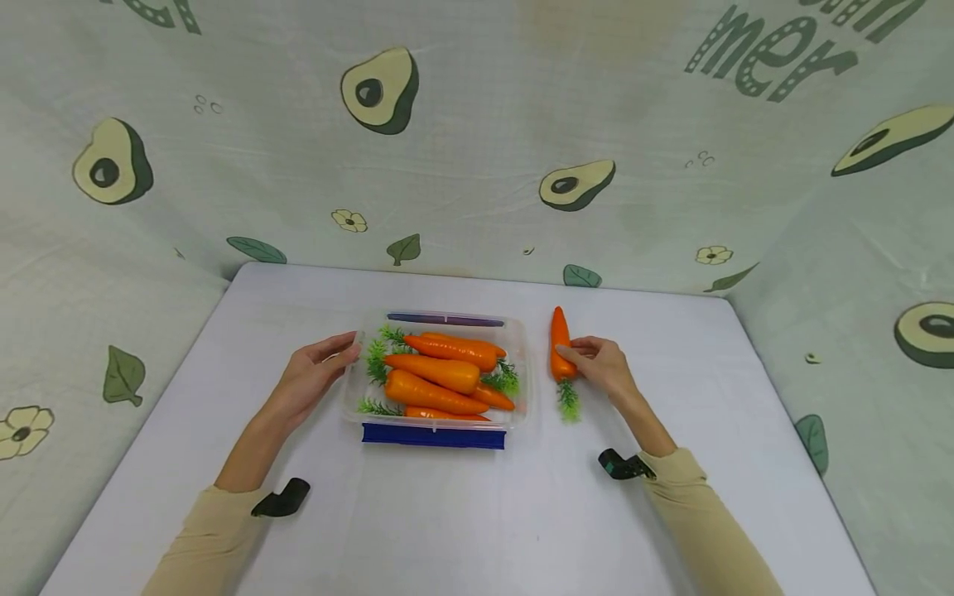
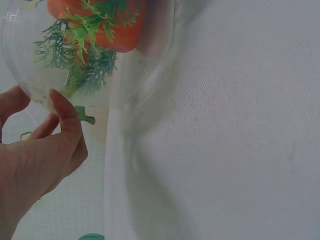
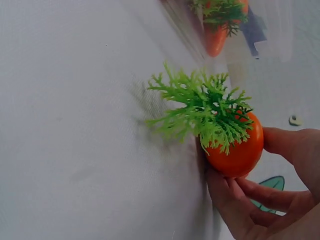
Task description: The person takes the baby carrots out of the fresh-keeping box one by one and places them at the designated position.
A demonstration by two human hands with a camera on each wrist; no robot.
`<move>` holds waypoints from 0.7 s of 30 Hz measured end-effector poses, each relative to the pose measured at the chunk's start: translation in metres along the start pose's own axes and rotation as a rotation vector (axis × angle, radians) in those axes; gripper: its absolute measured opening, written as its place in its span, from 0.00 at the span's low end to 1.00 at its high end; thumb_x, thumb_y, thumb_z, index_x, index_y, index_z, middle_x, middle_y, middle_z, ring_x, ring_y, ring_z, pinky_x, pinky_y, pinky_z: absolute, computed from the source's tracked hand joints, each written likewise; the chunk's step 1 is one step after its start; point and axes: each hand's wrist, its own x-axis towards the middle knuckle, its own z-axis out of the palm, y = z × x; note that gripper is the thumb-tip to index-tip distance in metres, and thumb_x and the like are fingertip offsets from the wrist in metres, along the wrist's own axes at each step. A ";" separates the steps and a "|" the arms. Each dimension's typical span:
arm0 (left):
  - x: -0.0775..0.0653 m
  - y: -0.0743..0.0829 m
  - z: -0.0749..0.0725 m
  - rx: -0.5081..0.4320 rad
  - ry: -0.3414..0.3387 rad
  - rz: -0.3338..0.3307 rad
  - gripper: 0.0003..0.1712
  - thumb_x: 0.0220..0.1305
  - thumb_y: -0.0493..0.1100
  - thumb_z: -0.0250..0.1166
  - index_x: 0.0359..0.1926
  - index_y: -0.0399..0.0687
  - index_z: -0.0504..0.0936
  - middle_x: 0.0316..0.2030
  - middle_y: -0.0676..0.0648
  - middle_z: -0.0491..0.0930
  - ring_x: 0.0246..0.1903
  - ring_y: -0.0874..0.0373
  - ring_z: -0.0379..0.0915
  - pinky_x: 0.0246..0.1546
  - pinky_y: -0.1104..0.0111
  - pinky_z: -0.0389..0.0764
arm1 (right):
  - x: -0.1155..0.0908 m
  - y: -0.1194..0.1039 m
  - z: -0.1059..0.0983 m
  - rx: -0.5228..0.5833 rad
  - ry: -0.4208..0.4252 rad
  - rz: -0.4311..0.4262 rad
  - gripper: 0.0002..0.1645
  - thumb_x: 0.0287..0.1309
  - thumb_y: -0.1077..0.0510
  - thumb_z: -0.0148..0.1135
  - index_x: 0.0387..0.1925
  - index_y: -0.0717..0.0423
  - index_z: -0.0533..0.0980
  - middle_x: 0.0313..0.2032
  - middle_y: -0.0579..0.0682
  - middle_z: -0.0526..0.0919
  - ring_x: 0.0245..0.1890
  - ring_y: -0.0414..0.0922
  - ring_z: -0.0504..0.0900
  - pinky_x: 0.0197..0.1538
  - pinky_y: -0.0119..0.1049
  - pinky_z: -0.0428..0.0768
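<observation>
A clear plastic food container point(image 1: 525, 364) with blue latch flaps stands on the table, holding several orange toy carrots point(image 1: 432, 393) with green leafy tops. At its left wall, my left hand point(image 1: 309, 381) pinches the rim between thumb and fingers; the left wrist view shows the fingertips at the clear corner point(image 2: 37, 95). To the right of the container, my right hand point(image 1: 605, 368) grips a single toy carrot point(image 1: 561, 333), thumb on one side and fingers on the other. Its tip points away from me and its green top point(image 3: 200, 107) points toward me, close over the table.
The white table point(image 1: 477, 521) ends at a hanging cloth point(image 1: 477, 149) printed with avocados and leaves, which rises behind it and at both sides. Black wrist mounts point(image 1: 283, 499) sit at both sleeves. A dark blue flap point(image 1: 432, 436) sticks out from the container's near side.
</observation>
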 end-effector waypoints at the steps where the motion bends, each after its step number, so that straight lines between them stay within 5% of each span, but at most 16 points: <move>1: 0.000 0.000 0.000 -0.001 -0.001 0.001 0.40 0.76 0.56 0.61 0.78 0.41 0.62 0.75 0.40 0.61 0.65 0.60 0.65 0.67 0.73 0.68 | 0.000 0.000 0.000 -0.010 -0.001 -0.010 0.33 0.69 0.43 0.66 0.59 0.68 0.78 0.54 0.65 0.83 0.54 0.57 0.80 0.44 0.29 0.79; 13: 0.000 0.002 0.000 -0.009 -0.009 0.006 0.40 0.76 0.56 0.61 0.78 0.39 0.62 0.75 0.40 0.61 0.62 0.62 0.66 0.69 0.70 0.68 | -0.003 -0.008 -0.008 -0.087 0.002 -0.071 0.36 0.72 0.44 0.61 0.64 0.70 0.73 0.59 0.68 0.78 0.58 0.63 0.78 0.60 0.54 0.80; 21: 0.000 0.002 -0.001 -0.014 -0.012 0.007 0.40 0.76 0.56 0.60 0.78 0.39 0.61 0.75 0.40 0.61 0.63 0.60 0.65 0.71 0.67 0.66 | -0.006 -0.032 -0.011 -0.130 0.016 -0.197 0.31 0.73 0.50 0.61 0.64 0.70 0.73 0.59 0.67 0.79 0.57 0.63 0.79 0.59 0.55 0.81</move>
